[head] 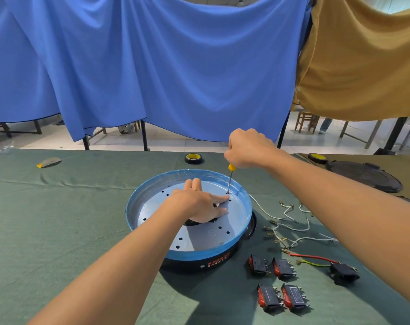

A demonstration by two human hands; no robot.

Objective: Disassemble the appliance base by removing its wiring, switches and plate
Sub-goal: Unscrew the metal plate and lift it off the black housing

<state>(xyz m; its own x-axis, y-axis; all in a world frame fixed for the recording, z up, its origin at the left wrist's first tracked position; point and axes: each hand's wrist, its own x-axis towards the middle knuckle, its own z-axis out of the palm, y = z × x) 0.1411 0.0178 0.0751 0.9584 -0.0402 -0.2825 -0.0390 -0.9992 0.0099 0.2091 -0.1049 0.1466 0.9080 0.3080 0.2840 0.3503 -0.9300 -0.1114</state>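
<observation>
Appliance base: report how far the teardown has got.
Done: four switches, the white wires and the power socket lie out on the cloth. In hand: the right hand grips the screwdriver, tip at a screw on the plate, while the left hand presses flat on it. Left: the plate still sits in the base, to be lifted out.

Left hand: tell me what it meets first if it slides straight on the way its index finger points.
Probably the screwdriver, its tip on the plate just beyond the left hand's index finger; behind it, the blue rim. Depth is uncertain.
</observation>
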